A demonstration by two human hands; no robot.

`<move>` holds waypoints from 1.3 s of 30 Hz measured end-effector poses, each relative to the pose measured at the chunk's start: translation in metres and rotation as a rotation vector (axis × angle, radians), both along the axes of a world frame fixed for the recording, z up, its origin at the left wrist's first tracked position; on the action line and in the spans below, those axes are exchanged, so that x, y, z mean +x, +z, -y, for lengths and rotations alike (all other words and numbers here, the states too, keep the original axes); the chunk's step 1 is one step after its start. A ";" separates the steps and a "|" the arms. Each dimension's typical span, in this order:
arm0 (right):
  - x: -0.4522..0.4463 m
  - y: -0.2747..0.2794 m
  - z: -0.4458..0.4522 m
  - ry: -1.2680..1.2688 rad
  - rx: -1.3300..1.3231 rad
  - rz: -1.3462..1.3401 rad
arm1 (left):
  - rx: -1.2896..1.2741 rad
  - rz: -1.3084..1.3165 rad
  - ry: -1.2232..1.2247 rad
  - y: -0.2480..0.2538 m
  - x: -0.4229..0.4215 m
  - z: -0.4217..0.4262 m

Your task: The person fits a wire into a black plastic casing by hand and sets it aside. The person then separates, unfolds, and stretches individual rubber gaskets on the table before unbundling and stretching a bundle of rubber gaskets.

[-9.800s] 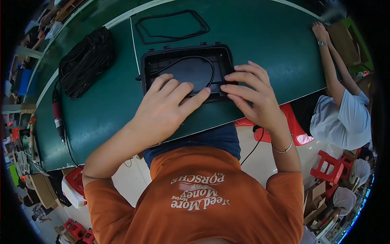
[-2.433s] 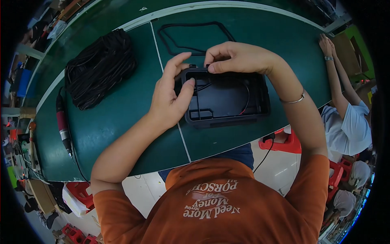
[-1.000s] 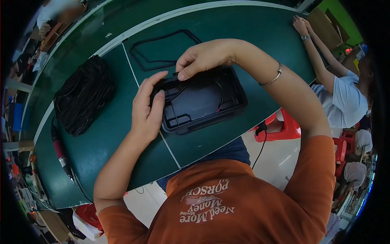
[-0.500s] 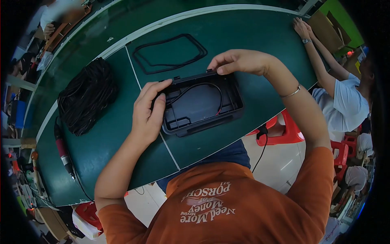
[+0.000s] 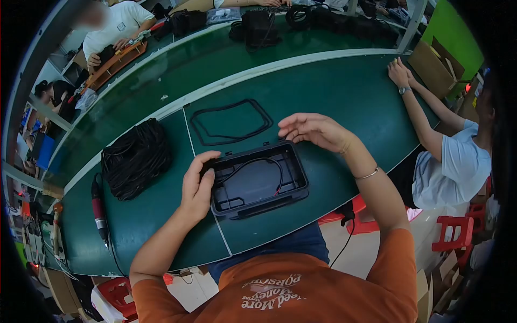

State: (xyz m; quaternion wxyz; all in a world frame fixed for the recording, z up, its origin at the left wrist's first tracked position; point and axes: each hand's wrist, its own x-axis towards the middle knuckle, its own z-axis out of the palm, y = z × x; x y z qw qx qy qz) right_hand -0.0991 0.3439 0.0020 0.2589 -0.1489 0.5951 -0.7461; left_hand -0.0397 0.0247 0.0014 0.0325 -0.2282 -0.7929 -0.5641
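A black plastic box point(image 5: 245, 195) without a lid lies on the green table, its open side up. Inside it, a thin black cable point(image 5: 282, 171) curves round to a red-tipped end. My left hand point(image 5: 196, 185) grips the box's left wall, thumb on the near side and fingers over the far corner. Just above the far right corner is my right hand point(image 5: 320, 132), fingers loosely bent and apart, holding nothing; whether a fingertip touches the rim I cannot tell. Beyond the box lie black rubber sealing rings point(image 5: 232, 142), loosely overlapping.
A heap of black cords point(image 5: 134, 159) lies to the left, beside a red-and-black electric screwdriver point(image 5: 98, 212) with its cord. A co-worker's hands point(image 5: 399, 74) rest at the table's far right. Across the raised ledge, another person handles parts near an orange rack point(image 5: 116, 65).
The view has tipped upward, showing more of the far bench. My right hand has come away from the box's far edge and its fingers have loosened. My left hand keeps its hold.
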 end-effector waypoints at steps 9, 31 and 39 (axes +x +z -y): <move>-0.049 -0.029 0.016 -0.537 0.105 -0.244 | 0.540 0.280 0.294 0.063 -0.104 0.031; -0.044 -0.026 0.014 -0.406 0.257 -0.284 | -0.209 -0.182 0.537 0.053 -0.316 0.022; -0.045 -0.033 0.020 -0.437 0.278 -0.401 | -0.731 -0.525 -0.110 0.030 -0.044 -0.015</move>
